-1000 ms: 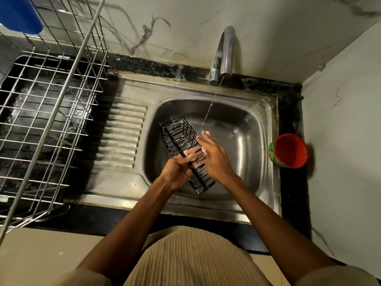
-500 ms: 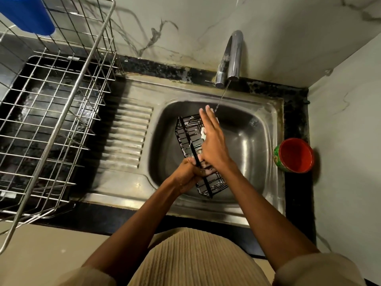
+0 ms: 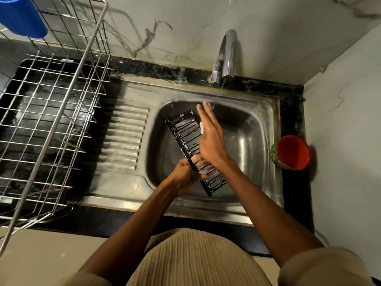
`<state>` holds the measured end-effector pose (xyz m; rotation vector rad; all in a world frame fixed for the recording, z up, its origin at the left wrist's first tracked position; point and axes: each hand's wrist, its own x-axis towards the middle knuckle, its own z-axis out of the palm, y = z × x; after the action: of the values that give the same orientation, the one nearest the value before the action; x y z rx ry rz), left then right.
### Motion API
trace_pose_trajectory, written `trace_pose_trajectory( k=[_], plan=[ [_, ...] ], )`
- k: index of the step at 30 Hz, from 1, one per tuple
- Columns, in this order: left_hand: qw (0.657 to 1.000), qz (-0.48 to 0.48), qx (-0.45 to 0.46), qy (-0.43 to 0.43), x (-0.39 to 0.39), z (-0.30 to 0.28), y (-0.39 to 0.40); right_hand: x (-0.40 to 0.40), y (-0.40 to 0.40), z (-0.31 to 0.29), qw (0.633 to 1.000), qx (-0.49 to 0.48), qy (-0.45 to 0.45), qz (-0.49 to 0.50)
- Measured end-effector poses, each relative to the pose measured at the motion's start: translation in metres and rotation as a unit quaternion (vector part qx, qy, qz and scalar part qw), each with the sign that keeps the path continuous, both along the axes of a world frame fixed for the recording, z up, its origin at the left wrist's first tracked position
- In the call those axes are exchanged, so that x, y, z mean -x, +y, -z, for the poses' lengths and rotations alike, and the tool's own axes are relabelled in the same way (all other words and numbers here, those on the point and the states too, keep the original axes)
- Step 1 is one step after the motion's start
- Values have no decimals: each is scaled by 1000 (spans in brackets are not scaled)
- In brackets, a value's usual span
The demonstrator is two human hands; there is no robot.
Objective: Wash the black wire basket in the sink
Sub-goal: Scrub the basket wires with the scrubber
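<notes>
At the far left a blue plastic cup [image 3: 21, 17] sits upturned on the corner of a large silver wire dish rack [image 3: 51, 112], which covers the dark counter beside the ribbed draining board [image 3: 123, 139] of the stainless steel sink [image 3: 266, 124].

Over the basin, the left hand [image 3: 186, 175] grips the narrow black wire basket [image 3: 186, 131] near its near end, fingers curled round the frame. The basket is held above the sink bowl, tilted on edge, its long axis running from the near right up to the far left (roughly along the line of the right forearm). Soapy film seems to cling to the wires, though it is too fine to be sure.

The right hand [image 3: 210, 137] lies against the basket's right flank, fingers straight and together, pointing away toward the far rim; something small and pale, perhaps a scrubber or foam, shows under the palm. My reading is a rubbing stroke along the basket's length. The far end of the basket lies just left of those fingertips, so the right hand is the nearer one to carry the stroke on, while the left only steadies.

A thin stream falls from the curved chrome tap [image 3: 226, 56] just past the fingertips. At the right, a red-lined green cup [image 3: 291, 152] stands on the black counter edge.
</notes>
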<state>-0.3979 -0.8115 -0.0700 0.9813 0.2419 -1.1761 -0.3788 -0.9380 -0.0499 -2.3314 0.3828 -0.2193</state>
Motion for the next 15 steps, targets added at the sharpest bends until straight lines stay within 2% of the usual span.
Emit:
trace_pose_trajectory(
  k=[3, 6, 8, 12, 13, 15],
  plan=[
    [998, 31, -42, -39, 0, -1, -2, -6, 15, -6, 992, 48, -55, -105],
    [992, 76, -65, -82, 5, 0, -3, -22, 15, -5, 971, 131, -65, -190],
    [993, 91, -43, -69, 5, -2, -1, -34, 4, -5, 974, 159, -33, -159],
    [993, 102, -8, -53, 3, 0, 2, -46, -22, -11, 989, 144, 33, -4],
    [994, 99, -9, -50, 3, 1, 3, -46, -23, -13, 990, 140, 26, 4],
    [992, 104, -17, -63, 2, 4, 6, -41, -16, -18, 986, 155, -10, -67]
  ],
)
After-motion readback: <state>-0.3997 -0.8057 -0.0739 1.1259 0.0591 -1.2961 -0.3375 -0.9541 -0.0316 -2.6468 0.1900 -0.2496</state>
